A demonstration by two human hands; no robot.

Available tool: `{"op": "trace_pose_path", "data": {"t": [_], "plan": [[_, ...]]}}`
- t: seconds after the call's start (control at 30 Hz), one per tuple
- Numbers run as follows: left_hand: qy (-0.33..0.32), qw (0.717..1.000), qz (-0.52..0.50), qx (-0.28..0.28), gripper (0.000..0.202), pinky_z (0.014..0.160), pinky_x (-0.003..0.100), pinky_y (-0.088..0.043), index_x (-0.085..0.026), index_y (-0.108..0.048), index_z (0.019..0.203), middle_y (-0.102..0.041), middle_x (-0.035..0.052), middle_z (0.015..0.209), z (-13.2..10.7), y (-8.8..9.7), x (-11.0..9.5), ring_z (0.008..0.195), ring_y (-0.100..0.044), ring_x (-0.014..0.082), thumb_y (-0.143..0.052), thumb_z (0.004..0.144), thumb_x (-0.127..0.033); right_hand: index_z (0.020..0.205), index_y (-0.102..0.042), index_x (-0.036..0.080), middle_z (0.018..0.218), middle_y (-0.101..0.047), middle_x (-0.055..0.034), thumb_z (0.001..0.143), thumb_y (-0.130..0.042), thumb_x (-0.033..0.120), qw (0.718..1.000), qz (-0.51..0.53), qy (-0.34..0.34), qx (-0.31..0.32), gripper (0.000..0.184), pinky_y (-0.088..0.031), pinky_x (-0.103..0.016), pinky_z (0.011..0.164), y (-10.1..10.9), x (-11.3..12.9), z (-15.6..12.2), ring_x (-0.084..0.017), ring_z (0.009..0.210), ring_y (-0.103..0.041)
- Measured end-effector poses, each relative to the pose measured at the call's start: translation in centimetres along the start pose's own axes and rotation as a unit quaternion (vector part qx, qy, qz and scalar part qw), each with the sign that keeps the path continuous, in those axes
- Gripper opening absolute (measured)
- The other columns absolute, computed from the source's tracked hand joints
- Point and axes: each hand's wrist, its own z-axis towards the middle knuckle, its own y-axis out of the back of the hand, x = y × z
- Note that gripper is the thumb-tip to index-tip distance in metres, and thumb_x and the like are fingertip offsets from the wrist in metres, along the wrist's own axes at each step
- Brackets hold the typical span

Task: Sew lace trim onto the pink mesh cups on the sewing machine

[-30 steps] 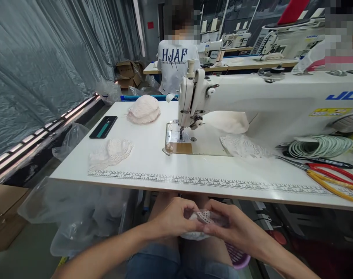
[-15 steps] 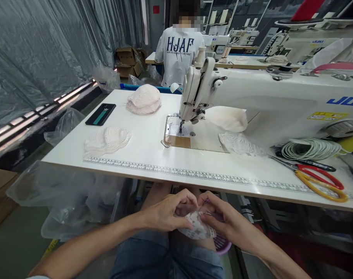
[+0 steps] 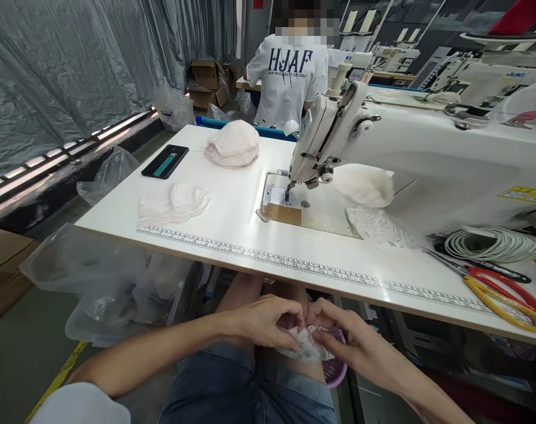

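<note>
- Here we are on the near side of the white table (image 3: 232,206), and the white lace piece (image 3: 305,348) sits between our two hands, above the lap.
- We see the change in the cloth: a second ago a dotted band showed upward between the fingers; now a paler, rumpled stretch lies there instead.
- Our left hand (image 3: 268,321) holds the lace's left side, thumb low against it, forefinger curled above, the gap between them narrow.
- Our right hand (image 3: 350,335) pinches the right side, thumb across the cloth; whether its lower fingers grip too, we cannot tell.
- What it means, as we judge it: the piece is being turned and arranged by hand, away from the sewing machine (image 3: 427,138), with no stitching under way.
- Below and right of the lace, the purple basket (image 3: 335,376) peeks out past the knee.
- Up on the table nothing has been moved: pale pink cups (image 3: 233,144) on the far left, a lace strip (image 3: 175,203) nearer us, scissors (image 3: 506,297) on the right.
</note>
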Motion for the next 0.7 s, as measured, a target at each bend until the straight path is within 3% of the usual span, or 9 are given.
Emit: {"op": "trace_pose_path", "data": {"t": [0.1,0.27,0.4,0.53,0.7], "plan": [[-0.035,0.999,0.001,-0.018,0.023,0.059,0.017,-0.033,-0.016,-0.057,0.078,-0.049,-0.0047,0.072,-0.1,-0.1,0.6,0.067,-0.046,0.0081,-0.075,0.068,-0.027,0.084,-0.053,0.022,0.073,-0.053,0.0032,0.09,-0.046,0.03,1.0,-0.01,-0.002,0.003,0.012,-0.035,-0.022,0.06,0.0,0.0,0.4,-0.012,0.067,-0.046],[-0.037,0.992,0.117,-0.023,0.03,0.056,0.02,-0.028,-0.015,-0.055,0.065,-0.045,-0.0043,0.067,-0.6,-0.3,1.5,0.06,-0.041,0.0074,-0.074,0.069,-0.039,0.078,-0.055,0.021,0.067,-0.049,0.0038,0.089,-0.047,0.031,1.0,-0.015,-0.011,0.003,0.017,-0.031,-0.022,0.056,0.1,-0.6,0.7,-0.011,0.062,-0.042],[-0.041,0.996,0.053,-0.06,0.029,0.058,0.019,-0.032,-0.013,-0.059,0.067,-0.054,-0.0016,0.072,-1.0,-0.1,1.3,0.064,-0.048,0.0084,-0.07,0.073,-0.04,0.077,-0.054,0.021,0.066,-0.049,0.0038,0.089,-0.048,0.034,1.0,-0.009,-0.015,-0.007,0.019,-0.03,-0.022,0.054,0.2,-0.6,0.6,-0.011,0.061,-0.041],[0.001,0.992,-0.024,-0.125,0.027,0.058,0.018,-0.034,-0.012,-0.064,0.071,-0.058,-0.0014,0.068,-1.2,0.2,1.0,0.066,-0.051,0.0101,-0.071,0.072,-0.039,0.074,-0.054,0.02,0.066,-0.051,0.003,0.088,-0.048,0.036,0.999,0.019,-0.018,-0.038,0.022,-0.033,-0.023,0.057,0.2,-0.3,0.5,-0.012,0.062,-0.043],[0.067,0.984,0.003,-0.165,0.027,0.048,0.018,-0.026,-0.013,-0.056,0.063,-0.048,-0.0062,0.054,-1.7,0.5,0.5,0.054,-0.042,0.0068,-0.071,0.069,-0.035,0.068,-0.051,0.019,0.063,-0.051,0.0025,0.086,-0.05,0.04,0.996,0.019,-0.019,-0.083,0.028,-0.034,-0.024,0.057,-0.1,-0.6,0.5,-0.012,0.061,-0.045]]}}
